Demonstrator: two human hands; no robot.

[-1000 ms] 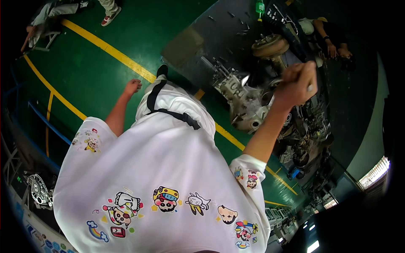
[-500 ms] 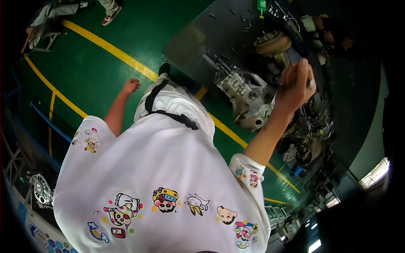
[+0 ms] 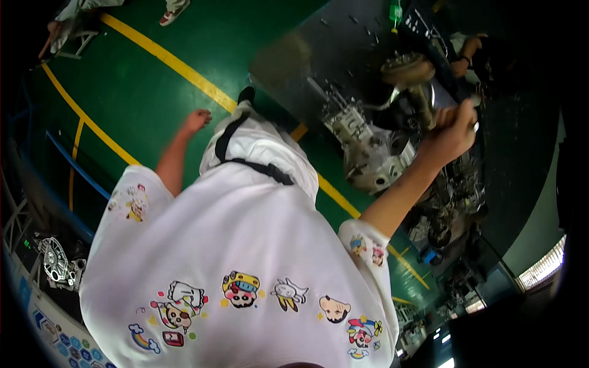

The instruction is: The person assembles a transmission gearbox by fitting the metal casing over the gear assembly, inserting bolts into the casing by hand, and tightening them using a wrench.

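Observation:
My right hand [image 3: 457, 130] is raised over the dark workbench, fingers curled into a closed grip. A bright glint shows at its edge, but what the fingers hold, if anything, is hidden. Just left of it lies a grey metal gearbox housing [image 3: 362, 138] with rods sticking out at its far end. Beyond the hand, a round brownish metal disc part [image 3: 408, 69] sits above a cylindrical metal piece [image 3: 421, 105]. My left hand [image 3: 197, 119] hangs at my side over the green floor, fingers loosely extended and apart, holding nothing.
Small bolts [image 3: 371, 30], a green bottle [image 3: 396, 12] and a dark tool case [image 3: 423, 30] lie on the bench's far part. A co-worker's arm [image 3: 469, 55] reaches in across the bench. Many metal parts [image 3: 457, 196] crowd the right. Yellow lines [image 3: 165, 61] cross the floor.
The whole view has shifted slightly. My right hand has moved right and a little nearer, still closed. My left hand has swung slightly. The co-worker's arm has shifted beside the tool case.

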